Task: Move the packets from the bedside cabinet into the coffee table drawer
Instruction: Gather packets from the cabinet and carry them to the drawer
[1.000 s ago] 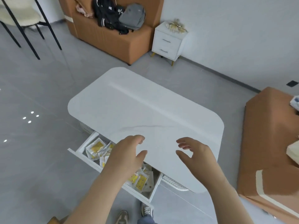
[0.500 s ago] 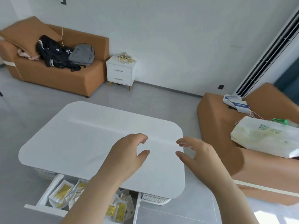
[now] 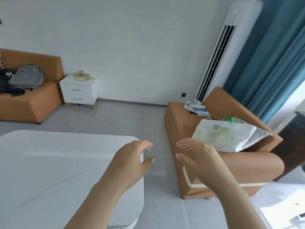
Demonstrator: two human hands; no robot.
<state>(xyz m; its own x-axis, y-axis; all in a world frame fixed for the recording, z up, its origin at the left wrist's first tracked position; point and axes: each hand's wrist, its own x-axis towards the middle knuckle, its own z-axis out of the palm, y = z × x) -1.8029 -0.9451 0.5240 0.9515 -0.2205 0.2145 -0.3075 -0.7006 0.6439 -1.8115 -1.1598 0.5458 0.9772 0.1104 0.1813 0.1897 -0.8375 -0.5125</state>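
Note:
A heap of pale yellow-and-white packets (image 3: 82,76) lies on top of the white two-drawer bedside cabinet (image 3: 79,93) against the far wall. The white coffee table (image 3: 49,162) fills the lower left; its drawer is out of view. My left hand (image 3: 130,161) hovers over the table's right corner, fingers loosely curled, holding nothing. My right hand (image 3: 196,156) floats beside it over the floor, fingers relaxed and empty.
An orange sofa (image 3: 33,100) with a grey backpack (image 3: 27,76) and dark clothes stands left of the cabinet. Another orange sofa (image 3: 214,162) on the right carries a white bag (image 3: 227,134) and boxes. A tall white air conditioner (image 3: 219,60) and blue curtains (image 3: 272,63) stand behind it. Grey floor lies between.
The view has swung up and to the right; the open drawer with packets has dropped out of sight. Both hands stay empty in front of me.

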